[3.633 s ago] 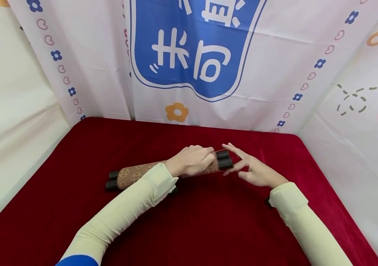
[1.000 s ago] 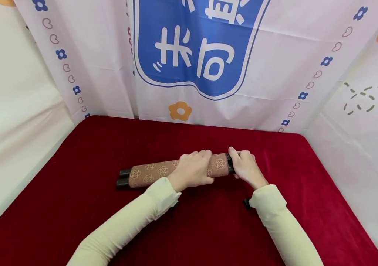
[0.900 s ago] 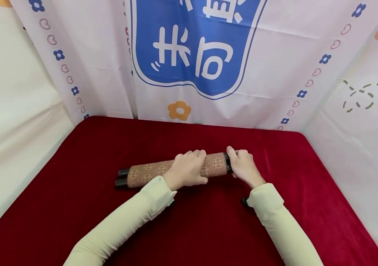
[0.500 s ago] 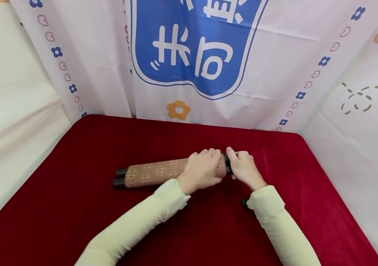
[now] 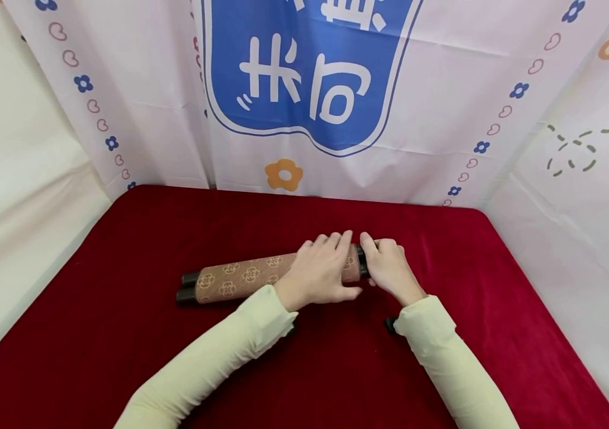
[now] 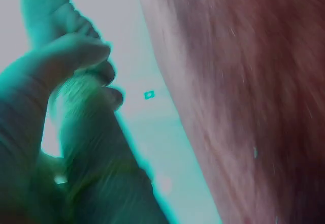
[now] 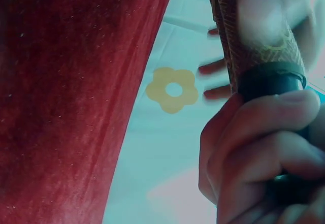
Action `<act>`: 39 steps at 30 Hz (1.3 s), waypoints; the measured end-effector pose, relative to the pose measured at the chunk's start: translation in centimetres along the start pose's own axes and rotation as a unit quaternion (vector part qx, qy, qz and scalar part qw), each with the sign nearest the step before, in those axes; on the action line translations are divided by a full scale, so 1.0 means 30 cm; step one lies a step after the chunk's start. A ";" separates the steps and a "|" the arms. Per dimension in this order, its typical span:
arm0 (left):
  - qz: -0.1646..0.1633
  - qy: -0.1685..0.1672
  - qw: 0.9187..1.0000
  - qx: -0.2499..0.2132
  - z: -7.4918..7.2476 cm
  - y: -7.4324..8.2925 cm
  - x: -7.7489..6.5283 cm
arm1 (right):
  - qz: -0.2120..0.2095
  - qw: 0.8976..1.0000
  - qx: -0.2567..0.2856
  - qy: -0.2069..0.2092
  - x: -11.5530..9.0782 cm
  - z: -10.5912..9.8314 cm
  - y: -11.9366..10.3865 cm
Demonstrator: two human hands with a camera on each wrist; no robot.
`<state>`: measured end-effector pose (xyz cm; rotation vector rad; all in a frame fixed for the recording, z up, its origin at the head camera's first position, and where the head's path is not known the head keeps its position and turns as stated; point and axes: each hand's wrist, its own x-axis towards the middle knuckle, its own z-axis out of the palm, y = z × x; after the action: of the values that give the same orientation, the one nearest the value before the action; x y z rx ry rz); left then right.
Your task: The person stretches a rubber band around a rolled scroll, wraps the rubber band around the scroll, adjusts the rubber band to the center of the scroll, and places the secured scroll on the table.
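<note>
A rolled scroll (image 5: 235,280) in brown cloth with gold flower patterns lies slantwise over the red surface. Twin black roller ends (image 5: 188,295) stick out at its left. Over its right half lies my left hand (image 5: 317,274), fingers straight and spread past the far side, thumb splayed on the near side. My right hand (image 5: 390,268) grips the black ends at the right, which it partly hides. Its curled fingers (image 7: 254,153) wrap the black roller (image 7: 269,84) in the right wrist view. The left wrist view is blurred and tinted, with the roll (image 6: 101,132) beside my thumb.
Red velvety cloth (image 5: 336,369) covers the table beneath. A white printed curtain (image 5: 438,89) rises behind it, with white side sheets (image 5: 15,179) at left and right.
Earlier, my right hand was spread with a thin string stretched over its fingers; now it grips the roller ends. My left hand shifted along the scroll, and its fingers have straightened from a curl.
</note>
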<state>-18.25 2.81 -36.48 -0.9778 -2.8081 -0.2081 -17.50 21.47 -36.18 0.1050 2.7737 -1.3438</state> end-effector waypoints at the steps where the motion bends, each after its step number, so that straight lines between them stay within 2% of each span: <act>1: 0.002 0.009 1.000 0.000 0.010 0.013 0.013 | 0.001 1.000 0.003 0.001 -0.004 -0.001 0.001; 4: -0.015 0.025 1.000 0.001 0.036 0.017 0.023 | 0.003 1.000 0.008 -0.003 -0.010 0.000 0.002; 8: -0.039 0.025 0.999 -0.013 0.046 -0.030 -0.006 | -0.008 1.000 0.003 0.003 -0.007 -0.004 0.000; 11: -0.041 0.029 0.998 -0.027 0.040 -0.071 -0.032 | -0.021 1.000 -0.002 0.015 -0.004 -0.009 -0.008; 15: -0.041 0.023 0.998 -0.035 0.027 -0.102 -0.058 | -0.026 1.000 -0.004 0.009 0.001 -0.004 -0.017; 19: -0.051 0.008 0.998 -0.038 0.029 -0.127 -0.077 | -0.023 1.000 -0.004 0.006 0.002 -0.005 -0.016; 27: -0.087 -0.037 0.995 -0.041 0.040 -0.229 -0.138 | -0.004 1.000 -0.002 0.005 0.018 -0.029 0.016; 33: -0.073 -0.057 0.994 -0.064 0.026 -0.260 -0.153 | 0.000 1.000 0.000 0.001 0.021 -0.030 0.017; 39: -0.068 -0.081 0.992 -0.065 0.030 -0.313 -0.183 | 0.023 1.000 -0.004 0.000 0.036 -0.040 0.047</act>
<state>-19.95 -7.63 -39.17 -0.8657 -3.0473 -0.3461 -18.50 23.32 -36.61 0.1662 2.7584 -1.3228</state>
